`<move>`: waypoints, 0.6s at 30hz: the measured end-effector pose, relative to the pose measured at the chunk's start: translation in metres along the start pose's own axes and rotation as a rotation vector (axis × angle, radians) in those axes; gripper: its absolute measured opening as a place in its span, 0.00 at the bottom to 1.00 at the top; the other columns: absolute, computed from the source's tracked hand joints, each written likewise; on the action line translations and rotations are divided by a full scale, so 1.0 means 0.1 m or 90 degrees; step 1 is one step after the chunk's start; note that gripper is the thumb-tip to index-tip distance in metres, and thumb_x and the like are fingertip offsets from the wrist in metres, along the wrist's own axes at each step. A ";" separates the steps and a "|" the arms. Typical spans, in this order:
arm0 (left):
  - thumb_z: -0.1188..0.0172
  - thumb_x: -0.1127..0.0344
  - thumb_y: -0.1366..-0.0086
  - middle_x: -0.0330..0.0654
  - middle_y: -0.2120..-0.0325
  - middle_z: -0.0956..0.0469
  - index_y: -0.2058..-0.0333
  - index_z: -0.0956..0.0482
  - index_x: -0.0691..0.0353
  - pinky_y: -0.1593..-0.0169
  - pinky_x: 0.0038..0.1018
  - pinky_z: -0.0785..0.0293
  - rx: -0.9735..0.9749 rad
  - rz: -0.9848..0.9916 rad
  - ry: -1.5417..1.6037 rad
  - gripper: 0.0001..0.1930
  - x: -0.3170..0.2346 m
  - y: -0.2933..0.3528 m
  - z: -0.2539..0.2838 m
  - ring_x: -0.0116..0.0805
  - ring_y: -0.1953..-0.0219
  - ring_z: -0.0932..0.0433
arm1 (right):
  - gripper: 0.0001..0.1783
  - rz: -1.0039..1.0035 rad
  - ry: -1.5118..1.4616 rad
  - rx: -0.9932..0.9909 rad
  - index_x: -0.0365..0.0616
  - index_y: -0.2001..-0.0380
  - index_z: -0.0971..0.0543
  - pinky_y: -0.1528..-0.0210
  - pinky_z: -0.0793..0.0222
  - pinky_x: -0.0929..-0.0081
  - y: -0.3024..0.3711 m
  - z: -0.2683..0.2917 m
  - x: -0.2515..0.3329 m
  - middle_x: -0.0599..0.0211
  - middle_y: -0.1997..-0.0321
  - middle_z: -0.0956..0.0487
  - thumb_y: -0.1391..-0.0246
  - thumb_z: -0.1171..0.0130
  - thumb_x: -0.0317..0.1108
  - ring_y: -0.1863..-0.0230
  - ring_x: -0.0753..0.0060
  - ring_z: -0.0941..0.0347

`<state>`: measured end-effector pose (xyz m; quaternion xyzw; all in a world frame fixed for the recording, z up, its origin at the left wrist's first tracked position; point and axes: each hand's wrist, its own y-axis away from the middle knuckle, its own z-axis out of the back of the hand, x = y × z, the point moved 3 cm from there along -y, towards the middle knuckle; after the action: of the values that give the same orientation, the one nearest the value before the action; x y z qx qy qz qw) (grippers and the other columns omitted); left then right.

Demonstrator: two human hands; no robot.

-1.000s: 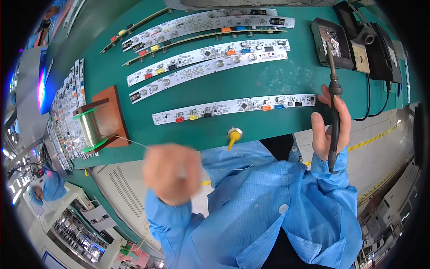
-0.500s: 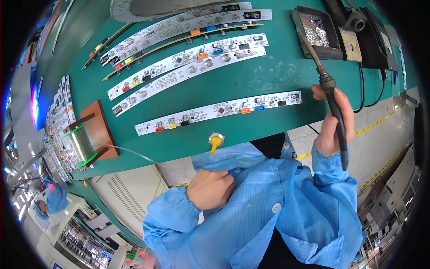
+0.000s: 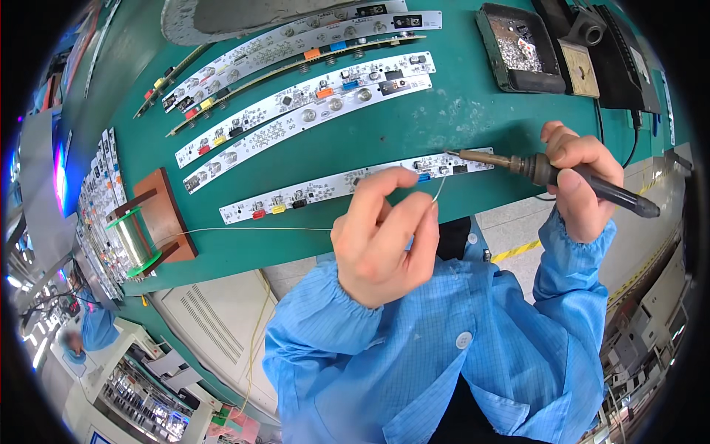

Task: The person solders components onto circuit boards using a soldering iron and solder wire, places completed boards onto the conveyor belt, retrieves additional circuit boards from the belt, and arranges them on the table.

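Observation:
A long white circuit board [image 3: 325, 191] with coloured connectors lies on the green mat in front of me. My right hand [image 3: 584, 211] is closed round the handle of a soldering iron [image 3: 488, 157], whose tip points left over the board's right part. Pinched in my left hand [image 3: 384, 248] is a thin solder wire [image 3: 244, 229]; its free end sticks out above the board's front edge, beside the blue connector. Part of the board is hidden behind my left fingers. Whether the iron tip touches the board, I cannot tell.
On the left, a solder spool [image 3: 134, 240] with green flanges sits in a brown stand [image 3: 166, 211]. Several more boards [image 3: 274, 129] lie behind, others at far left. A dark metal tray [image 3: 543, 81] with solder scraps stands back right, beside a black iron holder [image 3: 621, 66].
My left hand rose from my lap level to the board, pulling the solder wire taut. My right hand lowered the iron from near the tray, swinging its tip left over the board.

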<state>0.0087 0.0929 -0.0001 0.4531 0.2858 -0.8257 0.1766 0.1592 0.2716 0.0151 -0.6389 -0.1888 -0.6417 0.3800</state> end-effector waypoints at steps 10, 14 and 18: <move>0.40 0.80 0.54 0.52 0.63 0.23 0.76 0.26 0.68 0.69 0.24 0.25 -0.005 0.018 -0.054 0.05 0.08 0.01 -0.08 0.36 0.71 0.21 | 0.10 -0.027 0.026 0.072 0.34 0.75 0.25 0.67 0.40 0.72 -0.10 -0.03 -0.05 0.65 0.78 0.28 0.59 0.41 0.31 0.76 0.72 0.37; 0.40 0.80 0.54 0.52 0.63 0.23 0.77 0.26 0.68 0.70 0.24 0.25 -0.006 0.016 -0.060 0.05 0.08 0.00 -0.08 0.36 0.72 0.21 | 0.10 -0.062 0.040 0.101 0.34 0.76 0.25 0.73 0.42 0.77 -0.13 -0.04 -0.06 0.64 0.77 0.27 0.60 0.42 0.31 0.76 0.74 0.37; 0.39 0.80 0.55 0.50 0.64 0.24 0.78 0.26 0.67 0.71 0.25 0.26 0.002 0.030 -0.066 0.05 0.07 -0.01 -0.08 0.37 0.72 0.21 | 0.10 -0.084 0.033 0.101 0.35 0.76 0.24 0.72 0.41 0.78 -0.16 -0.02 -0.09 0.64 0.76 0.27 0.61 0.42 0.32 0.75 0.76 0.35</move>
<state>0.0098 0.0988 -0.0098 0.4166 0.2642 -0.8441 0.2099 0.1453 0.2828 0.0098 -0.5760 -0.2711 -0.6647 0.3910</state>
